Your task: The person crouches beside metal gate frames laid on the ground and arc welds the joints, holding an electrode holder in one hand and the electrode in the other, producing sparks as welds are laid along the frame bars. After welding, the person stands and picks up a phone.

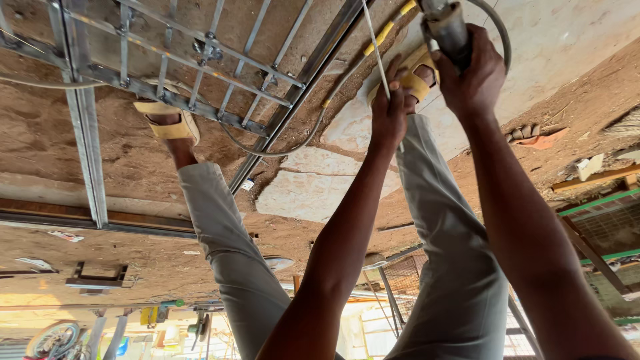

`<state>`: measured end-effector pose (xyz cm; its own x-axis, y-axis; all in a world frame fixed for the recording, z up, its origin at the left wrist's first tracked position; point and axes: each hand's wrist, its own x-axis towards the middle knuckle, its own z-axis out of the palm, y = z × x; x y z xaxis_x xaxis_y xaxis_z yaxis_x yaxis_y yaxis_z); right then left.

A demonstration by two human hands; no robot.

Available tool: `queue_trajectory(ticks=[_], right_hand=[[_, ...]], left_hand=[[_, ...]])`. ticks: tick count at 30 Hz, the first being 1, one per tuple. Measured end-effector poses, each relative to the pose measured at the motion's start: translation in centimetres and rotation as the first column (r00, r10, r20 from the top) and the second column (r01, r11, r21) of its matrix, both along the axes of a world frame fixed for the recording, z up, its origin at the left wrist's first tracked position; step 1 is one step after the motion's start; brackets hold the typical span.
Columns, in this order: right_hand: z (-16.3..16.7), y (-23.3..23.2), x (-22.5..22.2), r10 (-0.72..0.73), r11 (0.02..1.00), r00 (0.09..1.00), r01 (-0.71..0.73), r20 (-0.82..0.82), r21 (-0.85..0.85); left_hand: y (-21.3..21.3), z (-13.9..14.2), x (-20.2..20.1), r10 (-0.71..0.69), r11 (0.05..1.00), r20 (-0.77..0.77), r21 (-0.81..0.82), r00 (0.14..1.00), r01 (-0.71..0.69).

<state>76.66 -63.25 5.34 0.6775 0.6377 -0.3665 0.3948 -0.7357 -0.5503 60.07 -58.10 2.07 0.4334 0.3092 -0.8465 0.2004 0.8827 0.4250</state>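
The view looks back past my own legs in light grey trousers, with the ground at the top of the picture. My right hand (471, 75) grips a grey welding electrode holder (445, 28), whose cable (501, 35) loops away behind it. My left hand (389, 115) pinches a thin pale welding rod (375, 47) that runs up toward the holder. Both hands are close to my foot in a yellow sandal (415, 81). My other sandalled foot (168, 125) stands against a grey steel bar frame (200, 90) lying on the dirt.
A dark cable with yellow bands (313, 127) curves along the frame's edge over pale concrete patches (313, 190). A long steel bar (87, 127) crosses the left. Green-framed mesh panels (603, 223) stand at the right, and a wheel (52, 339) and clutter sit at the bottom left.
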Motion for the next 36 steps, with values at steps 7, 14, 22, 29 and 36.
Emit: queue_trajectory(ticks=[7, 14, 22, 29, 36], right_hand=[[-4.8, -14.9, 7.1, -0.004, 0.964, 0.993, 0.035, 0.117, -0.264], [-10.2, -21.0, 14.6, -0.59, 0.771, 0.807, 0.567, 0.009, -0.29], [-9.7, -19.1, 16.3, -0.707, 0.579, 0.69, 0.692, 0.158, -0.432], [-6.1, -21.0, 9.0, -0.156, 0.97, 0.909, 0.214, 0.386, -0.113], [-2.0, -16.6, -3.0, -0.549, 0.743, 0.483, 0.657, -0.682, -0.132]], left_hand=[[0.8, -3.0, -9.3, -0.452, 0.825, -0.315, 0.208, 0.835, 0.525], [4.9, -2.3, -11.9, -0.714, 0.482, -0.488, 0.177, 0.502, 0.858], [4.7, 0.2, -5.6, -0.799, 0.371, -0.494, 0.047, 0.344, 0.927], [2.1, 2.9, -0.9, -0.727, 0.406, -0.4, 0.406, 0.558, 0.819], [-0.7, 4.7, 2.6, -0.78, 0.335, -0.473, 0.237, 0.41, 0.912]])
